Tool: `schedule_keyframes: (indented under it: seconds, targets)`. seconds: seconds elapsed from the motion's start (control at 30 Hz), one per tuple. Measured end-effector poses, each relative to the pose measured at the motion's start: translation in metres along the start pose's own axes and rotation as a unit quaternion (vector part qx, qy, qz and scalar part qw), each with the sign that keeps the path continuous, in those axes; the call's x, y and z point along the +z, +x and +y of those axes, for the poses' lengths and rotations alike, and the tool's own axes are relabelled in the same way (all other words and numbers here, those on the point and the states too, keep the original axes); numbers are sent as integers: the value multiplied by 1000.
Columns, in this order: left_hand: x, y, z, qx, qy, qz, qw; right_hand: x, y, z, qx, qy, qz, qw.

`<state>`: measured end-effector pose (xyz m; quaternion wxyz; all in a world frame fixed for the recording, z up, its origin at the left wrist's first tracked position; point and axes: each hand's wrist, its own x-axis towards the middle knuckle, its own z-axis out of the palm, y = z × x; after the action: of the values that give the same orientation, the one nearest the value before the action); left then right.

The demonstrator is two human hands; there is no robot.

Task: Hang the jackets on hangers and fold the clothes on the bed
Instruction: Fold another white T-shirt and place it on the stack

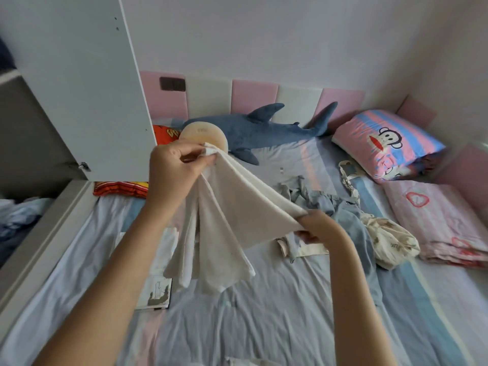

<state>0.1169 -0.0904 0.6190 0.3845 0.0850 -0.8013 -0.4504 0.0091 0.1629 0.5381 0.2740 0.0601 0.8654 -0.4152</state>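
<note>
Both hands, L hand (pixel 175 167) & R hand (pixel 318 227), pinch white cloth (pixel 224 220) above bed (pixel 277 313)

Wide bare bed sheet (pixel 277 326) down in front, free to reach across. Middle blocked by the white cloth (pixel 224 220) hanging between the left hand (pixel 177 170) and the right hand (pixel 319 225). Under its left edge, a flat booklet (pixel 158 291) on the sheet. To the right, a heap of blue-grey clothes (pixel 338 207) with a cream bundle (pixel 390 244) touching it, then a folded pink quilt (pixel 435 223) and a pillow (pixel 388 143). At the back, a toy shark (pixel 253 130), with some bare sheet between it and the heap. Left side shut in by an open cupboard door (pixel 87 88), a red cushion (pixel 121 187) just below its edge.
</note>
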Motion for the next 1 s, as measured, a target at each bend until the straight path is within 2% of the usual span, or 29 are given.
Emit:
schedule_keyframes:
  seconds: [0.03,0.1,0.17,0.27,0.33,0.4,0.47,0.53,0.7,0.8,0.9,1.0]
  targets:
    - [-8,2,-6,-17,-9,3,1000,-3,0,-8,-19,91,35,995]
    - [-23,5,-19,-64,-26,3,998,-5,3,-28,-31,281,74,956]
    - [-28,5,-31,-100,-3,-32,994,-1,-3,-44,-61,325,100,938]
    - [-31,1,-46,-129,9,-35,991,-4,-13,-59,-161,331,127,921]
    - [-40,4,-49,-137,-20,-8,990,-14,-15,-73,-188,306,117,926]
    - [-43,9,-49,-133,2,-31,991,-21,-13,-83,-166,238,117,950]
    - [-43,7,-48,-109,33,-66,991,-23,-14,-85,-167,203,133,956]
    - [-48,7,-48,-100,12,-57,993,-30,-17,-89,-180,207,126,953]
    - [-61,7,-45,-67,-24,-92,993,-34,-15,-88,-133,149,125,972]
    - [-65,2,-44,-61,-69,-90,992,-32,-14,-86,-125,157,119,972]
    - [-67,1,-58,-86,-97,-76,989,-30,-12,-86,-110,130,98,980]
    - [-53,10,-86,-126,-35,-110,985,-14,10,-88,-51,69,58,995]
